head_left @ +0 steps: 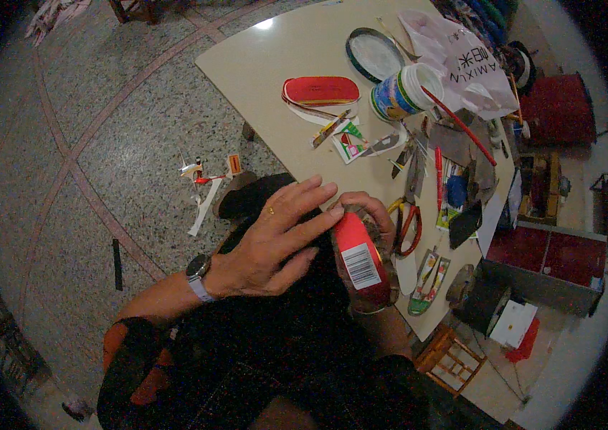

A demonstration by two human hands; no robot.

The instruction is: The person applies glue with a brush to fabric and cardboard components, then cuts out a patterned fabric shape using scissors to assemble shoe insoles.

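Red paper scraps [207, 179]: lying on the speckled floor, well to the left of my left hand, beyond my wrist.
Wristwatch [197, 271]: on my left wrist, its face partly turned away.
Left hand [275, 240]: fingers spread flat over my dark lap, fingertips touching the red piece; it grasps nothing that I can see.
Red piece [360, 258]: curved strip of a cut can with a white barcode label, between my two hands at the table edge; its lower end is hard to make out.
Right hand [368, 211]: curled around the top of the red piece, mostly hidden behind it, so only the knuckles show.
Scissors [408, 226]: just right of my right hand, handles showing, blades hard to tell.
Table [275, 64]: pale top beyond both hands, its far right side cut off under clutter.
Cup [404, 92]: tipped on its side, far beyond my right hand.
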